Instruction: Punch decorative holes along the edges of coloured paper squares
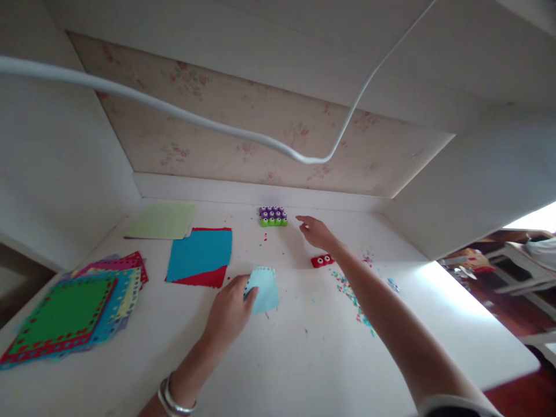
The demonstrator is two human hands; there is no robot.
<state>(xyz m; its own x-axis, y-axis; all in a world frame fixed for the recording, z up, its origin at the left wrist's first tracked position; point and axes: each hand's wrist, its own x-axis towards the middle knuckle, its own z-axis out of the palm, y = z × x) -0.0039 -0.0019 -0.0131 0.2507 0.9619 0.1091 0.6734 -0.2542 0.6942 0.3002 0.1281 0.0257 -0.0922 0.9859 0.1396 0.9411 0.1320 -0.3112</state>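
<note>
My left hand grips a small light blue sheet of paper between thumb and fingers, above the white table. Small holes run along its top and left edges. My right hand reaches forward with its index finger stretched out and nothing visible in it. Just left of its fingertips, and apart from them, stands a block of small purple and green pieces in rows, each with a white round top with a dark dot. Below that hand, partly behind the wrist, lies a red piece with two such white rounds.
A stack of coloured sheets with punched edges lies at left. Blue paper over red and pale green paper lie behind. Paper bits are scattered under my right forearm. A white cable hangs across the front.
</note>
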